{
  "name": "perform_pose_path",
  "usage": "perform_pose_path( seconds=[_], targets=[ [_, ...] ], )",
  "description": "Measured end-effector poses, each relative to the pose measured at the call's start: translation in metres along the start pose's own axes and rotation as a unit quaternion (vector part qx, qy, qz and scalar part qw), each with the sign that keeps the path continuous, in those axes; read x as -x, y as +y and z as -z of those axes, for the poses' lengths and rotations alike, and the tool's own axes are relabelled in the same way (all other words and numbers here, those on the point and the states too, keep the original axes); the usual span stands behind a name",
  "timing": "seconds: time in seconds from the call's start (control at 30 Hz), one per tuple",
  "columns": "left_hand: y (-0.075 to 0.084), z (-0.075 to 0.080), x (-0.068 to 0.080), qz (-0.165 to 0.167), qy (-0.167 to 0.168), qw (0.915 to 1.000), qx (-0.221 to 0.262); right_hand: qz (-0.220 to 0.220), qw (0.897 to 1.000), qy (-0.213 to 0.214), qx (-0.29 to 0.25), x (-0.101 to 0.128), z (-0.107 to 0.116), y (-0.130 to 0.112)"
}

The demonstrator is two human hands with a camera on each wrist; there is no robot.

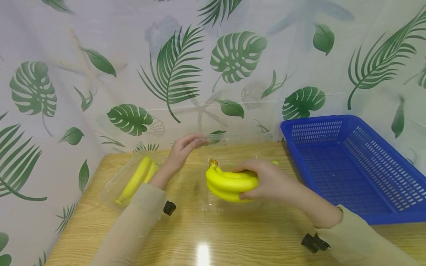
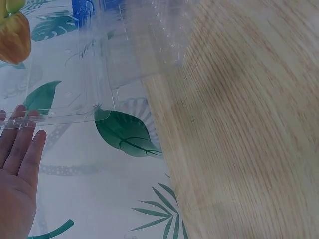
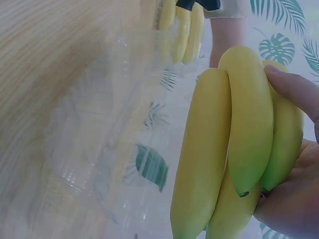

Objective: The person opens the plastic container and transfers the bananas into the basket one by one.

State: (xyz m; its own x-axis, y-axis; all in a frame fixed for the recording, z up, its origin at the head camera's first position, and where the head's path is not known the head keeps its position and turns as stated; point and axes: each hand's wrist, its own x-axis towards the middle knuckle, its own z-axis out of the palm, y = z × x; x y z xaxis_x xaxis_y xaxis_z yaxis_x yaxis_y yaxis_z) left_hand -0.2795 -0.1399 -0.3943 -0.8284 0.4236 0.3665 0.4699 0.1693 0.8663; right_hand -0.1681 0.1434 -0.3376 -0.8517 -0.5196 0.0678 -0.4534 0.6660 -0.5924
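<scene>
My right hand [image 1: 264, 181] grips a bunch of yellow bananas [image 1: 229, 183] from above, low over the base of an open clear plastic box [image 1: 208, 207] on the wooden table. In the right wrist view the thumb and fingers [image 3: 294, 87] curl round the bananas [image 3: 234, 144], with the clear box [image 3: 94, 149] beside them. My left hand [image 1: 186, 147] reaches to the raised clear lid [image 1: 229, 141] behind the bunch. Its straight fingers [image 2: 22, 149] touch the lid's rim [image 2: 60, 117].
A second bunch of bananas [image 1: 138, 179] lies in a closed clear box at the table's left, also seen as bananas [image 3: 182, 27] in the right wrist view. A blue plastic basket [image 1: 349, 125] stands at the right. A leaf-print sheet [image 1: 173, 70] hangs behind the table.
</scene>
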Motion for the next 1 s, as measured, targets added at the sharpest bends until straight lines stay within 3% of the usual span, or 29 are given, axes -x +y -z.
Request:
perform_pose_path(
  seconds=[0.43,1.0],
  targets=[
    [0.001,0.0,0.001,-0.001,0.001,1.0,0.001,0.009,0.999,0.03,0.011,0.011,0.031,-0.005],
    [0.001,-0.001,0.002,0.004,0.008,1.0,0.0,-0.025,0.998,0.045,0.042,0.027,0.062,0.005]
  ],
)
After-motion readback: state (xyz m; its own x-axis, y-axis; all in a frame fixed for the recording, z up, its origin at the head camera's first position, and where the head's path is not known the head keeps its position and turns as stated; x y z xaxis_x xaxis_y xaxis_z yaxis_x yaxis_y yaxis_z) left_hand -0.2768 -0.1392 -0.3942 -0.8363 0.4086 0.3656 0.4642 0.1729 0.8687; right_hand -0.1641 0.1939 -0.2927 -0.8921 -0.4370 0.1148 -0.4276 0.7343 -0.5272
